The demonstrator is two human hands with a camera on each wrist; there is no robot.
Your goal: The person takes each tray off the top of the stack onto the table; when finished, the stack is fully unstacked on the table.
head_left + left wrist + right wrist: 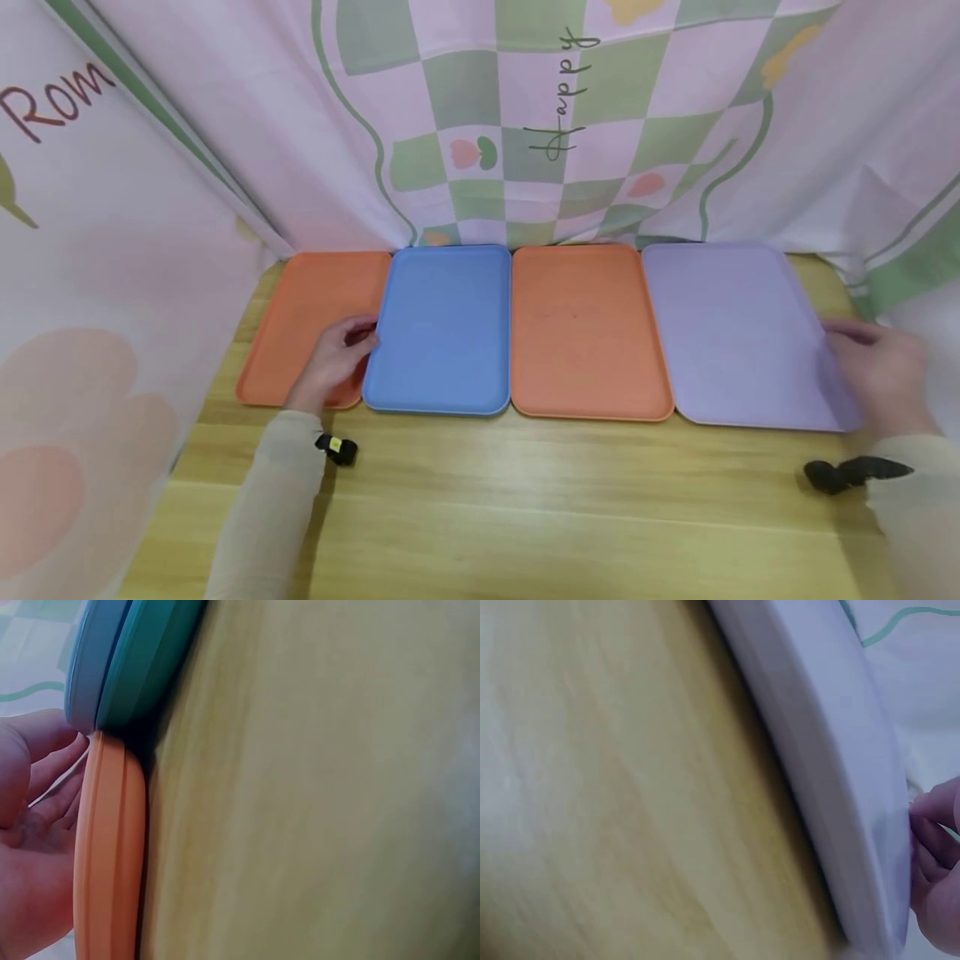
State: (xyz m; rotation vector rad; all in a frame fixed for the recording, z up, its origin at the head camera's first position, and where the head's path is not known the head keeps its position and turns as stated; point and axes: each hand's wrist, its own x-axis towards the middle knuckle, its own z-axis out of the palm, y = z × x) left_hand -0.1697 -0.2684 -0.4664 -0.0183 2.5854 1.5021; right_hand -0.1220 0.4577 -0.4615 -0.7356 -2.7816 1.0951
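Four trays lie side by side in the head view. My left hand reaches over the left orange tray and pinches the left rim of the blue tray. In the left wrist view, a green tray shows directly under the blue one, beside the orange tray's edge. At the far right, my right hand grips the right edge of the purple tray, its fingers blurred. A second orange tray lies between the blue and purple trays, untouched by either hand.
The trays stand on a wooden table, their far edges close to a printed curtain. More curtain hangs at the left and right. A black strap sits on each wrist.
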